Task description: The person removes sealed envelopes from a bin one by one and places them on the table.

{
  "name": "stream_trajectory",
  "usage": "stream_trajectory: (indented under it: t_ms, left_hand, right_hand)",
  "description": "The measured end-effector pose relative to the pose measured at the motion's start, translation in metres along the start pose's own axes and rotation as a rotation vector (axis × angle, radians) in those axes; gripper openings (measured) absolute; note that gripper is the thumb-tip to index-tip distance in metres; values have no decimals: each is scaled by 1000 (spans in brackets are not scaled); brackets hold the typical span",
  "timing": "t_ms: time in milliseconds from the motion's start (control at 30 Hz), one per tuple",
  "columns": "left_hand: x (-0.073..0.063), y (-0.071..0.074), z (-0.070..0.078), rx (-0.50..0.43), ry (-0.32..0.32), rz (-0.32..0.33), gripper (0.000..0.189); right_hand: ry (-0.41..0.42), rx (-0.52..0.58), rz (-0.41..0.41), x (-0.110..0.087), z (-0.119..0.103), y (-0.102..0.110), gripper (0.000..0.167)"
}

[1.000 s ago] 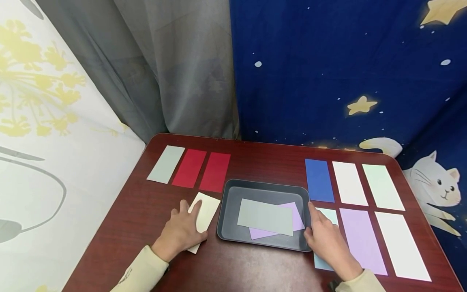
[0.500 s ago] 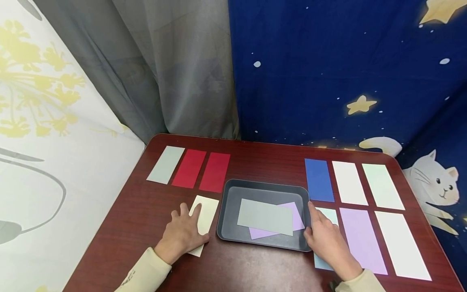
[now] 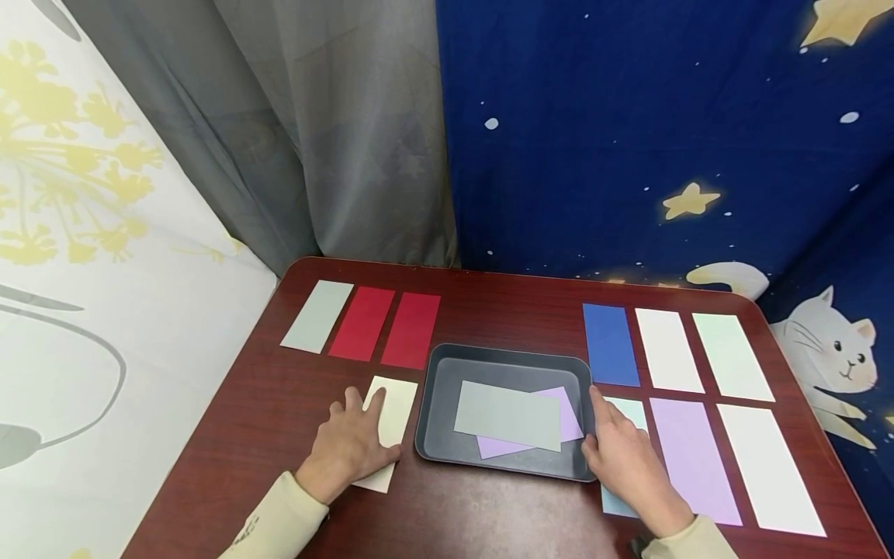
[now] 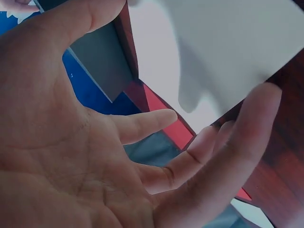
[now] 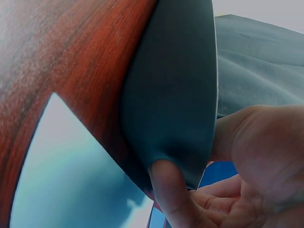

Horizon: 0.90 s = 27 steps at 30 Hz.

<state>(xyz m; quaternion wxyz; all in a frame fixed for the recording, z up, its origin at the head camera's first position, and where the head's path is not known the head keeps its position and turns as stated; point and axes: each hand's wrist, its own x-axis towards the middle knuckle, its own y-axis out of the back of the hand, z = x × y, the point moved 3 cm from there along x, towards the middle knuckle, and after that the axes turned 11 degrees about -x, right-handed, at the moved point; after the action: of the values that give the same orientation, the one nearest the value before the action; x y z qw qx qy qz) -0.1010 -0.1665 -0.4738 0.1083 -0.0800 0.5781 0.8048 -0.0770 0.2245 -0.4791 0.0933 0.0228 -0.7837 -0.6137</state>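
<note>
Left of the tray, a cream paper card lies on the table. My left hand rests on it with fingers spread, fingertips and thumb at its edges. In the left wrist view the palm of this hand stands apart from the card. My right hand pinches the right rim of a dark grey tray; the right wrist view shows a finger against the tray's outer wall. Inside the tray, a grey-green card overlaps a lilac card.
At the back left lie a pale grey card and two red cards. On the right are two rows: blue, white and pale green cards behind; a light blue card, partly under my right hand, a lilac card and a white card in front.
The cream card has turned straighter and slid slightly toward me under my left hand, which shifted a little right. My right hand and the tray have stayed in place.
</note>
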Motion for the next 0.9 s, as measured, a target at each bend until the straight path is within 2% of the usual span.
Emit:
stream_trajectory:
  t_ms: [233, 400, 600, 733, 900]
  left_hand:
    - [5, 8, 6, -32, -83, 109, 77]
    - [9, 15, 16, -68, -176, 199, 67]
    - [15, 18, 33, -59, -329, 268, 58]
    - [19, 20, 47, -34, -456, 314, 55]
    - [23, 19, 63, 0, -595, 310, 52]
  right_hand:
    - [-3, 0, -5, 0, 1, 1, 75]
    - [-5, -3, -14, 0, 0, 1, 75]
    - [-10, -7, -18, 0, 0, 0, 75]
    - [-7, -4, -12, 0, 0, 0, 75]
    - [-4, -1, -10, 0, 0, 0, 74]
